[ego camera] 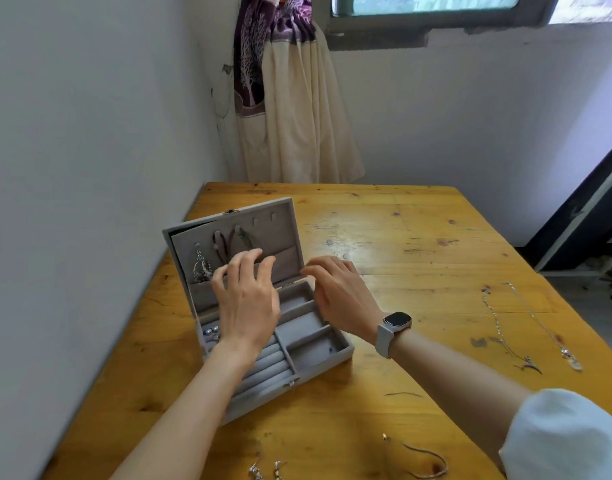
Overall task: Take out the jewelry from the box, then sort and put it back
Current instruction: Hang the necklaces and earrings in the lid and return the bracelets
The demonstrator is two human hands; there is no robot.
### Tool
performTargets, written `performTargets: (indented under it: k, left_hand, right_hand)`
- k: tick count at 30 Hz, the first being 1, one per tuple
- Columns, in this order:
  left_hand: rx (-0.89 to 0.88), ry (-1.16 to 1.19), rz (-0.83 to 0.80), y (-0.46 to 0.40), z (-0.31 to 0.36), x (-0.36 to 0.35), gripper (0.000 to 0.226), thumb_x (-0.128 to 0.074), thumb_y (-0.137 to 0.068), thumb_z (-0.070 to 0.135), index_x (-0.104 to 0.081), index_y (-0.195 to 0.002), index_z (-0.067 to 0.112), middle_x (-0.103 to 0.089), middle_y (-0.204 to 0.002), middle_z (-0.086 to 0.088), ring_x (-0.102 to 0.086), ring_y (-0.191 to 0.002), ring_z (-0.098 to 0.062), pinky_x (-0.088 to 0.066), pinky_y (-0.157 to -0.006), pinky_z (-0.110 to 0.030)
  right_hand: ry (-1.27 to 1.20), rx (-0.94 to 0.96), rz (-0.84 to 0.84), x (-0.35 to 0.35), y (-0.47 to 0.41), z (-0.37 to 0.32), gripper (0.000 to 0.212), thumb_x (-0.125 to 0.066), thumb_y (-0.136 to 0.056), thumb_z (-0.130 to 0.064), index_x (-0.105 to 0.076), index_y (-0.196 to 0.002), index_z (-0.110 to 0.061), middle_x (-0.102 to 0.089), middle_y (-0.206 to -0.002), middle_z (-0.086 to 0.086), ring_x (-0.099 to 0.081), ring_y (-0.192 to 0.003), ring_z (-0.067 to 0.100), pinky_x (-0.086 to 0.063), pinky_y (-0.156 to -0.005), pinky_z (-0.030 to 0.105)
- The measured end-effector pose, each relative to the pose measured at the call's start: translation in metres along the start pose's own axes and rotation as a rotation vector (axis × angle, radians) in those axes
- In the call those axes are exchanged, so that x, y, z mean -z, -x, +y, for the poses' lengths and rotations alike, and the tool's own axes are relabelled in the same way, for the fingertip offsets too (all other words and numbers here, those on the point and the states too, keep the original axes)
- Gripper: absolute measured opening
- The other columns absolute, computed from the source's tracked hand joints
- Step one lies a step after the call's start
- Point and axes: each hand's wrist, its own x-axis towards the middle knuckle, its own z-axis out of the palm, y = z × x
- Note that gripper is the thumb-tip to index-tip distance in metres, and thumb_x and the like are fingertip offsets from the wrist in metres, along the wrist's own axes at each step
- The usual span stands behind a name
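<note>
A grey velvet jewelry box [318,355] stands open on the wooden table [418,237], its lid [283,230] raised toward the wall. A silver necklace [201,266] and darker pieces hang inside the lid. Small earrings [211,330] lie in the box's left compartment. My left hand [249,296] hovers over the box with relaxed fingers reaching at the lid's pocket. To its right, my right hand [339,292], a watch on its wrist, is spread by the lid's right edge. Neither hand visibly holds anything.
Two silver necklaces [505,327] [547,334] lie on the table at the right. A bracelet [432,460], a small ring [385,436] and earrings [266,471] lie near the front edge. A wall runs along the table's left; a curtain [290,98] hangs behind.
</note>
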Motion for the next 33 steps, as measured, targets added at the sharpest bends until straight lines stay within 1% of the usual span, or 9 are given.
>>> performTargets:
  k: [4, 7, 12, 18, 22, 25, 27, 30, 33]
  left_hand:
    - [-0.013, 0.189, -0.129, 0.005, 0.068, -0.004, 0.042, -0.065, -0.074, 0.005, -0.057, -0.115, 0.009, -0.054, -0.122, -0.015, -0.048, -0.117, -0.031, -0.039, -0.093, -0.048]
    - [-0.041, 0.3, -0.357, 0.017, 0.129, -0.017, 0.046, -0.048, -0.089, 0.017, -0.039, -0.134, 0.016, -0.034, -0.143, -0.008, -0.025, -0.134, -0.024, -0.023, -0.108, -0.043]
    - [-0.144, 0.282, -0.698, 0.035, 0.209, -0.057, 0.051, -0.033, -0.095, 0.036, -0.018, -0.143, 0.023, -0.007, -0.154, -0.004, 0.003, -0.141, -0.024, -0.003, -0.112, -0.047]
    - [-0.175, 0.141, -0.761, 0.055, 0.23, -0.085, 0.058, -0.015, -0.093, 0.051, -0.003, -0.146, 0.029, 0.007, -0.155, -0.001, 0.013, -0.141, -0.024, 0.012, -0.11, -0.052]
    - [-0.167, 0.13, -0.742, 0.056, 0.23, -0.086, 0.059, -0.012, -0.093, 0.052, 0.0, -0.146, 0.03, 0.009, -0.155, 0.0, 0.014, -0.141, -0.023, 0.014, -0.109, -0.05]
    - [-0.158, 0.141, -0.738, 0.057, 0.23, -0.085, 0.058, -0.013, -0.093, 0.052, -0.001, -0.145, 0.03, 0.009, -0.155, 0.0, 0.015, -0.141, -0.022, 0.016, -0.109, -0.049]
    - [-0.155, 0.145, -0.739, 0.058, 0.23, -0.085, 0.058, -0.014, -0.093, 0.053, -0.002, -0.145, 0.031, 0.008, -0.155, 0.0, 0.014, -0.141, -0.022, 0.016, -0.109, -0.048]
    - [-0.139, 0.178, -0.739, 0.055, 0.229, -0.085, 0.058, -0.019, -0.092, 0.053, -0.008, -0.145, 0.032, 0.003, -0.155, 0.002, 0.012, -0.141, -0.02, 0.014, -0.11, -0.048]
    - [-0.093, 0.326, -0.785, 0.048, 0.224, -0.082, 0.055, -0.034, -0.091, 0.048, -0.022, -0.142, 0.031, -0.008, -0.155, 0.003, 0.004, -0.142, -0.018, 0.011, -0.111, -0.045]
  right_hand:
    - [0.032, -0.141, 0.022, 0.032, 0.055, 0.041, 0.029, -0.044, -0.079, -0.002, -0.063, -0.1, -0.006, -0.066, -0.101, 0.01, -0.062, -0.093, 0.026, -0.049, -0.077, 0.036]
    - [0.068, -0.293, 0.024, 0.053, 0.1, 0.082, 0.028, -0.044, -0.079, -0.003, -0.063, -0.099, -0.007, -0.066, -0.096, 0.008, -0.063, -0.087, 0.027, -0.047, -0.072, 0.035]
    - [0.113, -0.659, 0.029, 0.085, 0.159, 0.149, 0.025, -0.047, -0.087, -0.005, -0.06, -0.108, -0.006, -0.062, -0.106, 0.012, -0.056, -0.1, 0.028, -0.044, -0.085, 0.038]
    - [0.025, -0.974, -0.116, 0.089, 0.168, 0.193, 0.027, -0.049, -0.09, -0.03, -0.059, -0.103, -0.009, -0.056, -0.114, 0.01, -0.048, -0.109, 0.027, -0.043, -0.092, 0.045]
    - [0.048, -1.01, -0.15, 0.078, 0.156, 0.193, 0.019, -0.048, -0.091, -0.023, -0.06, -0.086, -0.01, -0.06, -0.1, 0.011, -0.05, -0.106, 0.031, -0.044, -0.086, 0.041]
    - [0.086, -0.991, -0.183, 0.076, 0.151, 0.19, 0.029, -0.043, -0.091, -0.016, -0.042, -0.061, -0.015, -0.049, -0.075, 0.008, -0.052, -0.087, 0.032, -0.034, -0.068, 0.033]
    - [0.002, -0.968, -0.175, 0.08, 0.149, 0.187, 0.026, -0.041, -0.091, -0.014, -0.042, -0.065, -0.013, -0.045, -0.072, 0.005, -0.046, -0.078, 0.027, -0.031, -0.067, 0.032]
    - [-0.24, -0.913, -0.071, 0.099, 0.142, 0.172, 0.016, -0.041, -0.094, -0.015, -0.051, -0.086, -0.007, -0.051, -0.078, 0.004, -0.048, -0.076, 0.022, -0.036, -0.064, 0.032]
    - [-0.431, -0.819, -0.003, 0.124, 0.131, 0.149, 0.015, -0.043, -0.094, -0.013, -0.053, -0.084, -0.008, -0.053, -0.073, 0.001, -0.05, -0.071, 0.017, -0.043, -0.065, 0.029]
